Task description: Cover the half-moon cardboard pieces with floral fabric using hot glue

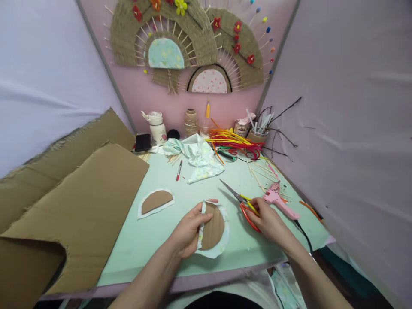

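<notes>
My left hand grips a half-round cardboard piece by its straight side, thumb on the face. Pale flowered fabric backs this cardboard and sticks out around the curve; along the straight side it is folded over. My right hand has its fingers closed at the orange and yellow handles of a pair of scissors. The blades point to the upper left, low over the table. Left of my hands, a second cardboard half-round lies on a fabric piece with a margin all round.
Large cardboard sheets lean in from the left. A pink glue gun lies at the right with its cord. Behind are crumpled fabric, a red pen, pipe cleaners, a twine spool and a white bottle.
</notes>
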`<state>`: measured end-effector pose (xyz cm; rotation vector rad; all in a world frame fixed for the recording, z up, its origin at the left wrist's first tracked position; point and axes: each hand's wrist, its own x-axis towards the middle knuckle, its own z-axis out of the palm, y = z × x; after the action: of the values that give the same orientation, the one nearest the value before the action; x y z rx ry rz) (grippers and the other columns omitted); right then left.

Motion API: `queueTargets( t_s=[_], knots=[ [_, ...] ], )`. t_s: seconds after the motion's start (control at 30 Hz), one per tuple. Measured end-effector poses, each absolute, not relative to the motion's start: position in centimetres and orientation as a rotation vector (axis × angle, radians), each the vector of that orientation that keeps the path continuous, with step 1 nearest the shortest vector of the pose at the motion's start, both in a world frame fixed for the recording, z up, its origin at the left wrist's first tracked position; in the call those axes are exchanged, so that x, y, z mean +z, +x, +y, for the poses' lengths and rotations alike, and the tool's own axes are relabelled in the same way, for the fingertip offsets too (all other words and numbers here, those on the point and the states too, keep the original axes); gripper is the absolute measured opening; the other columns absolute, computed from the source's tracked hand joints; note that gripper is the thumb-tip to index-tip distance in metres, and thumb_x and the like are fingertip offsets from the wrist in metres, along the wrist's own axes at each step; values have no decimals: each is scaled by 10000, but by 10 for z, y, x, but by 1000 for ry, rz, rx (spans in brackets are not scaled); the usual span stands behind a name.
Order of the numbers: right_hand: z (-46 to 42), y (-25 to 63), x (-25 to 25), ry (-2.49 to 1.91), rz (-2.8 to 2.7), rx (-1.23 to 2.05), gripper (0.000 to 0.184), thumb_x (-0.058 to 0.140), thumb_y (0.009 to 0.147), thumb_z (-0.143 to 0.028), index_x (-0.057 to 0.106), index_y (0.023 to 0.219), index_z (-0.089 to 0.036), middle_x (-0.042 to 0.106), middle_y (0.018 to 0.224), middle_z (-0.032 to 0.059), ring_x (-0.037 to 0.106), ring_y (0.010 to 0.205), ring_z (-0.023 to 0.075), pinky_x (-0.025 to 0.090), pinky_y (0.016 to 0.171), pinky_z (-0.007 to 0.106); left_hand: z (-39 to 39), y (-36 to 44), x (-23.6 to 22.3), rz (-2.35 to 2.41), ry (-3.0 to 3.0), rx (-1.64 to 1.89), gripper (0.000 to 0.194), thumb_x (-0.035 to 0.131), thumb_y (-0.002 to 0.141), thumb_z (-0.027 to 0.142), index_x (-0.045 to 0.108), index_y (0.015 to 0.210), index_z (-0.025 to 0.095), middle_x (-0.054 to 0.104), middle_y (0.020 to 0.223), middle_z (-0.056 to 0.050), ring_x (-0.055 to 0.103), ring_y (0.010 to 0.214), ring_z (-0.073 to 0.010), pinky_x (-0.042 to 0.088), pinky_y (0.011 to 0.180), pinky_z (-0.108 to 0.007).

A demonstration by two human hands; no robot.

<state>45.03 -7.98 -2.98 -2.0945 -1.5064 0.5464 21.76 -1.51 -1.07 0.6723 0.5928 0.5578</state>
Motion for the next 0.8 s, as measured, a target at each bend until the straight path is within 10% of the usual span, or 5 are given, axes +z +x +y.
queueTargets(
  t_s=[0.23,0.8],
  knots=[
    [-86,413,-7,-1555,-1145,940,397,764,628,-431,473,800,-223,548,680,-36,510,560,135,423,512,254,-26,222,-16,661,688,504,470,703,723,230,577,1174,192,682,1025,-79,639,834,-183,465,797,-316],
    [-91,412,-8,-1600,-1151,950,301,622,653,-202,399,852,-241,460,660,-66,432,555,114,367,488,225,-28,207,-4,628,707,538,252,649,796,198,655,1043,152,706,923,-75,636,767,-143,462,730,-246]
  ],
)
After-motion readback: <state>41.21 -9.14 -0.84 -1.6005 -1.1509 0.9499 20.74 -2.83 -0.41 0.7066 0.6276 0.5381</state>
